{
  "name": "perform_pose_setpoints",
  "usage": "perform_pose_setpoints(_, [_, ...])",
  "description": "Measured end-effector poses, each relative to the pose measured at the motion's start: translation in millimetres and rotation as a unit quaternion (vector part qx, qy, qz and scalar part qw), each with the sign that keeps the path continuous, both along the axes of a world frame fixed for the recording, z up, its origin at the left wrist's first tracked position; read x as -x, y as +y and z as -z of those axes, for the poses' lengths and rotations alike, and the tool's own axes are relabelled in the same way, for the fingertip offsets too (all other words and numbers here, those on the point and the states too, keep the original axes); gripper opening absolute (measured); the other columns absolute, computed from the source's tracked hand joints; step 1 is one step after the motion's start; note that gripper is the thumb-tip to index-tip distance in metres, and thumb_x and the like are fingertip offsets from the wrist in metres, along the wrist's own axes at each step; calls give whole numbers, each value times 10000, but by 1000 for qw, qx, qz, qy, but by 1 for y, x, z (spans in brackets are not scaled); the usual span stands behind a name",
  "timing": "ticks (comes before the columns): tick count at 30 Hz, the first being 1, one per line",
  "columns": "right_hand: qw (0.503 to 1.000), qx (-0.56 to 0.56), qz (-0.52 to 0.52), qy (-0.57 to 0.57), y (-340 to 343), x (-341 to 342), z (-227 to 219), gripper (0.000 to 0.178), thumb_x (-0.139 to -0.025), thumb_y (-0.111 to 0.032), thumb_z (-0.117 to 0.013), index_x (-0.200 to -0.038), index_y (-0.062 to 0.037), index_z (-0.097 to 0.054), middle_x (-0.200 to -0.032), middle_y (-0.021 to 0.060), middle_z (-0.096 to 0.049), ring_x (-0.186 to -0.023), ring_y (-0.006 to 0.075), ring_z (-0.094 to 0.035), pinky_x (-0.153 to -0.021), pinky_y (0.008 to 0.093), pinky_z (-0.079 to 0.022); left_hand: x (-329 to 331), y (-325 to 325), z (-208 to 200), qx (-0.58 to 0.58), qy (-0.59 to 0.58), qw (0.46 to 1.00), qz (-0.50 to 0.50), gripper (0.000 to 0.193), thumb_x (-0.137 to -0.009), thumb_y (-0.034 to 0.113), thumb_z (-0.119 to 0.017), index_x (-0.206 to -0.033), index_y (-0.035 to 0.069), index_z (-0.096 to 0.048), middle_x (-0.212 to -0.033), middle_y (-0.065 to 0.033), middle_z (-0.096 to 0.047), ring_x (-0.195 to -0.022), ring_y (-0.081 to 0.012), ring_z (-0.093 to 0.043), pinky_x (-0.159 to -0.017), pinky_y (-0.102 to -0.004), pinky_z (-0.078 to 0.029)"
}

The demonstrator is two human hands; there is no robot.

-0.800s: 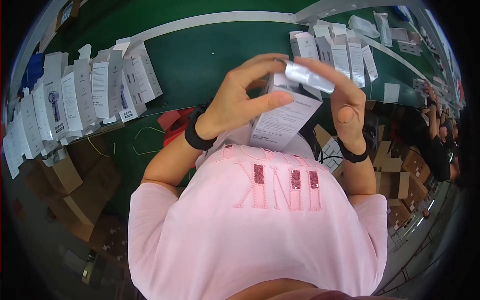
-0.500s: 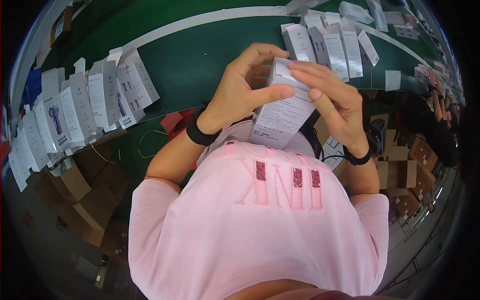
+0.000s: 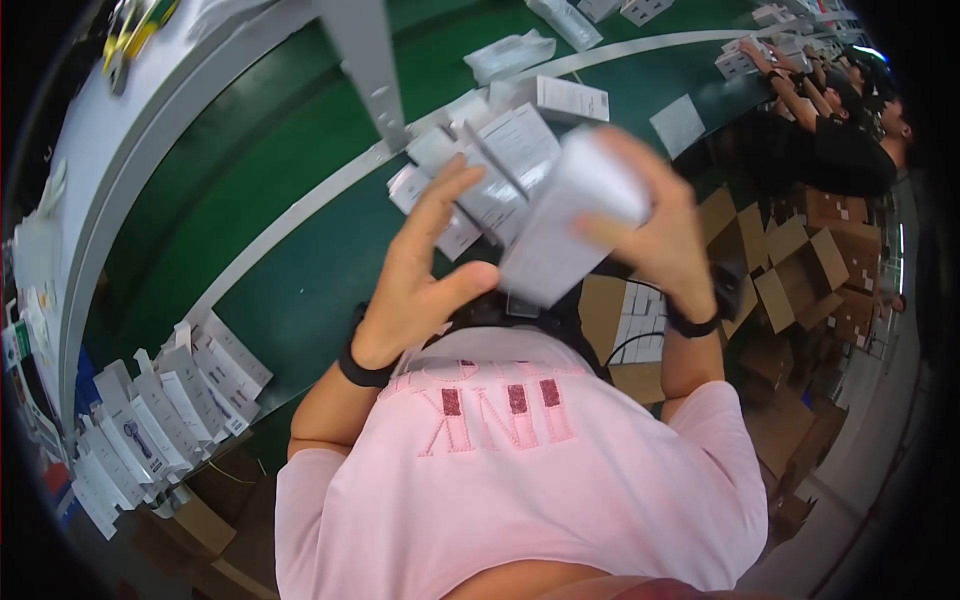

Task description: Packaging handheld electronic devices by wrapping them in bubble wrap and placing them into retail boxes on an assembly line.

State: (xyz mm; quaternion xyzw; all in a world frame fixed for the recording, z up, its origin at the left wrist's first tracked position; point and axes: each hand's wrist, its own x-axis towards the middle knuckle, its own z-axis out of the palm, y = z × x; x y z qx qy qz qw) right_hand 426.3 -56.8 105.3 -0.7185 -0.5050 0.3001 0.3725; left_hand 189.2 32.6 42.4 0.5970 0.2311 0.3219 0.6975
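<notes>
My right hand [image 3: 665, 230] grips the upper end of a white carton box [image 3: 570, 230], with its thumb across the near face. Both are smeared by motion, and the box tilts with its lower end toward my left hand. Fingers apart and holding nothing, my left hand [image 3: 415, 275] is just left of the box; its thumb tip comes close to the lower end. Behind the two hands a group of similar white boxes [image 3: 515, 145] stands on the green bench [image 3: 300, 260], partly hidden by the held box and my left fingers.
At the far left, a row of white boxes [image 3: 165, 410] lines the bench edge. A plastic-wrapped item [image 3: 510, 57] and a white sheet [image 3: 677, 125] lie farther back. A metal post [image 3: 365, 70] rises from the bench. Open brown cartons [image 3: 800, 275] are at right, near other people [image 3: 850, 145].
My left hand has let go of the white box, which my right hand now holds alone and has tilted. The view has swung to the right, shifting the bench and box rows.
</notes>
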Motion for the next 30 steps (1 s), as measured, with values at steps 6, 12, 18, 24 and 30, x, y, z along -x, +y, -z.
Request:
perform_pose_setpoints(6, [887,-87,259,-371,54,-260,81,717,-749,-299,-809,-1331,-20,-495,-1258,216,-532,-1155,347,-532,-988,387,-423,-73,61,-51,-97,234,962,101,649,-910,334,-641,-1426,13,-416,-1371,-159,-523,-1309,-267,-461,-1096,-402,-316])
perform_pose_setpoints(12, [905,-10,296,-306,68,-409,254,849,-727,-422,-799,-1376,-21,-425,-1292,337,-457,-1200,467,-450,-1015,482,-381,-229,163,34,-238,429,867,88,799,-763,450,-727,-1315,-50,-438,-1278,-269,-554,-1183,-399,-545,-1010,-419,-430])
perform_pose_setpoints(18, [915,-154,-66,-366,126,-281,225,800,-713,-336,-788,-1375,-49,-442,-1381,213,-448,-1281,386,-412,-1075,479,-326,-285,228,192,-221,656,722,-4,692,-692,287,-764,-1284,116,-450,-1284,-196,-545,-1235,-400,-487,-959,-705,-346])
perform_pose_setpoints(24, [940,53,-114,-316,114,-240,263,725,-673,-193,-723,-1337,-74,-457,-1148,149,-533,-1115,343,-508,-988,475,-409,-287,236,248,-249,686,683,-27,542,-731,199,-724,-1247,156,-563,-1283,-147,-523,-1221,-380,-486,-967,-754,-303])
perform_pose_setpoints(30, [950,197,-36,-239,53,-208,245,690,-689,-328,-782,-1246,-42,-493,-1106,198,-549,-1057,382,-546,-818,480,-499,-281,240,211,-205,609,766,-15,569,-648,291,-776,-1160,83,-643,-1207,-180,-575,-1149,-361,-550,-965,-560,-445])
